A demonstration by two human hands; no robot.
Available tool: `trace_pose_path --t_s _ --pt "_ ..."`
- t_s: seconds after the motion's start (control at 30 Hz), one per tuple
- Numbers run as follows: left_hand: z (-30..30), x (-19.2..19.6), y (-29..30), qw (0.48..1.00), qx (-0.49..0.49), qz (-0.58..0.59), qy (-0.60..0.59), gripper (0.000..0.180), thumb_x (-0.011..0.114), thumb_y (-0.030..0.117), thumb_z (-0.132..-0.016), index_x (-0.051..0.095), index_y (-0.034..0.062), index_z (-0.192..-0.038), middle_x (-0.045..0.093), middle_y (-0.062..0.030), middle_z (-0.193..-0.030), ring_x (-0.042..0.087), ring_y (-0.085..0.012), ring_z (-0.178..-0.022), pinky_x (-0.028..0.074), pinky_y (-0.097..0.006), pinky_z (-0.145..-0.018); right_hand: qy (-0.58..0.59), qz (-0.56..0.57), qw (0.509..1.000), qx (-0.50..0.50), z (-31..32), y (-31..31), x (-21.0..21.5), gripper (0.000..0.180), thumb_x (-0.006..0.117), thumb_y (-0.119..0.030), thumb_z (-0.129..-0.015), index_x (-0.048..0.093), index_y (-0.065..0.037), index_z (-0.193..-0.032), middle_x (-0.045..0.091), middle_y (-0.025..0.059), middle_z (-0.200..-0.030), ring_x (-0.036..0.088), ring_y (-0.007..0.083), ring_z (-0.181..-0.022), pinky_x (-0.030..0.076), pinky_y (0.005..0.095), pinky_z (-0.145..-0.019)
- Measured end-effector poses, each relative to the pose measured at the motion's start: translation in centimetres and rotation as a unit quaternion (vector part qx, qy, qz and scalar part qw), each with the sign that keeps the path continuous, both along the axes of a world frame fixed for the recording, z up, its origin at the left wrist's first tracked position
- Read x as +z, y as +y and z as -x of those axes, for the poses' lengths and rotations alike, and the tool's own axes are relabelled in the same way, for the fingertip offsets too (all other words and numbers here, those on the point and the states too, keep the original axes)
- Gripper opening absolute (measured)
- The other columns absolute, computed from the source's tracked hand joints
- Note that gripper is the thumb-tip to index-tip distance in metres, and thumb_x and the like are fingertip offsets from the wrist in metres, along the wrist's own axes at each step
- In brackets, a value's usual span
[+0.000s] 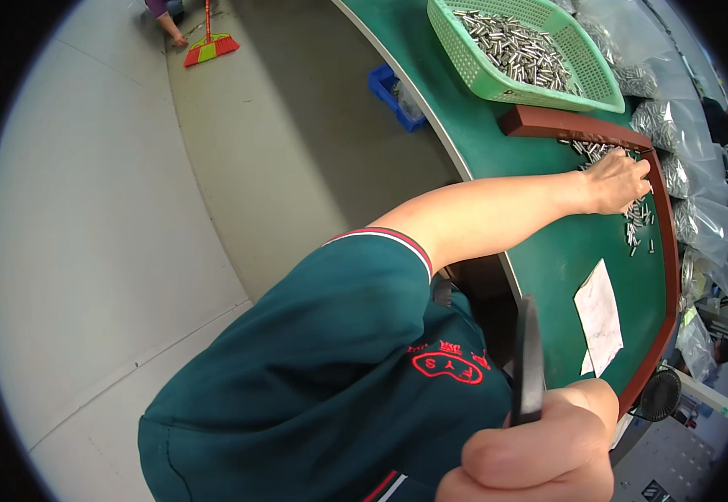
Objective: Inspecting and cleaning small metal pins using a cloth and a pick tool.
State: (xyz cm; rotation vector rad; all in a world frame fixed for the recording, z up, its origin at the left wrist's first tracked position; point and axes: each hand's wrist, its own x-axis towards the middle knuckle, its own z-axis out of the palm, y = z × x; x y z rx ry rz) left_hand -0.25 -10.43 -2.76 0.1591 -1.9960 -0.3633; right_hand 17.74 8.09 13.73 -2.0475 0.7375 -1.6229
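Observation:
My left hand (616, 181) reaches across the green table (539, 293) into a loose heap of small metal pins (638, 222). Its fingers are curled down among them beside a red-brown wooden rail (581, 125); whatever they grip is hidden. Close to the camera, at the lower edge, my right hand (539, 443) is closed round a flat black strip (529, 360) that sticks up from the fist. What the strip belongs to does not show. A creased white paper (600, 314) lies on the table between the two hands.
A light green plastic basket (539, 92) full of metal pins stands at the far end. Clear bags of pins (656, 121) line the outside of the rail. A blue crate (397, 99) and a red-and-yellow broom (212, 50) are on the floor, near another person's hand (181, 39). A black fan (660, 395) sits beyond the rail.

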Motion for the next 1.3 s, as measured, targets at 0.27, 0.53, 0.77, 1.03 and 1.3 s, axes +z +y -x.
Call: trace_pose_path --t_s 0.27,0.53,0.77,1.03,1.3 --pt "0.3 0.9 1.0 0.999 -0.022 -0.006 -0.035 0.004 0.057 0.006 -0.058 0.054 0.0034 -0.059 0.051 -0.0122 -0.069 0.056 -0.0289 -0.062 0.045 -0.041 -0.057 0.059 0.035 0.968 -0.242 8.1 1.2 -2.4 0.032 0.055 -0.009 -0.067 0.029 -0.009 -0.048 0.023 -0.0043 -0.040 0.023 0.0084 -0.034 0.015 0.0237 -0.037" --pt "-5.1 3.3 0.0 0.976 -0.053 -0.177 -0.118 0.008 0.060 0.006 -0.071 0.060 0.0011 -0.077 0.055 -0.0102 -0.070 0.055 -0.0224 -0.062 0.043 -0.032 -0.057 -0.234 -0.041 0.906 -0.350 19.1 7.2 -8.1 0.041 0.040 -0.033 -0.085 0.057 0.004 -0.079 0.031 -0.0030 -0.044 0.027 0.0075 -0.040 0.020 0.0246 -0.042" --pt "-5.3 2.7 0.4 0.963 -0.052 -0.131 -0.229 0.011 0.062 -0.002 -0.067 0.057 -0.0014 -0.076 0.052 -0.0094 -0.069 0.052 -0.0233 -0.064 0.041 -0.032 -0.058 -0.266 -0.102 0.860 -0.423 21.5 7.8 -11.7 0.040 0.041 -0.026 -0.085 0.054 0.006 -0.063 0.028 -0.0024 -0.042 0.022 0.0069 -0.037 0.018 0.0243 -0.040" --pt "-3.9 2.8 -0.5 0.952 -0.065 0.000 -0.300 0.012 0.059 -0.005 -0.065 0.057 0.0003 -0.076 0.050 -0.0084 -0.073 0.051 -0.0250 -0.069 0.041 -0.034 -0.060 -0.159 -0.141 0.889 -0.405 24.9 5.5 -10.7 0.038 0.041 -0.023 -0.084 0.053 0.005 -0.060 0.038 0.0023 -0.042 0.031 0.0084 -0.037 0.021 0.0240 -0.037" --pt "-1.4 4.4 -1.5 0.876 -0.134 0.187 -0.424 0.020 0.053 0.002 -0.064 0.060 0.0061 -0.083 0.050 -0.0044 -0.082 0.047 -0.0190 -0.080 0.037 -0.030 -0.068 -0.174 -0.121 0.875 -0.435 24.9 6.1 -12.5 0.039 0.042 -0.023 -0.084 0.053 0.004 -0.057 0.040 0.0039 -0.042 0.032 0.0095 -0.037 0.022 0.0245 -0.037"
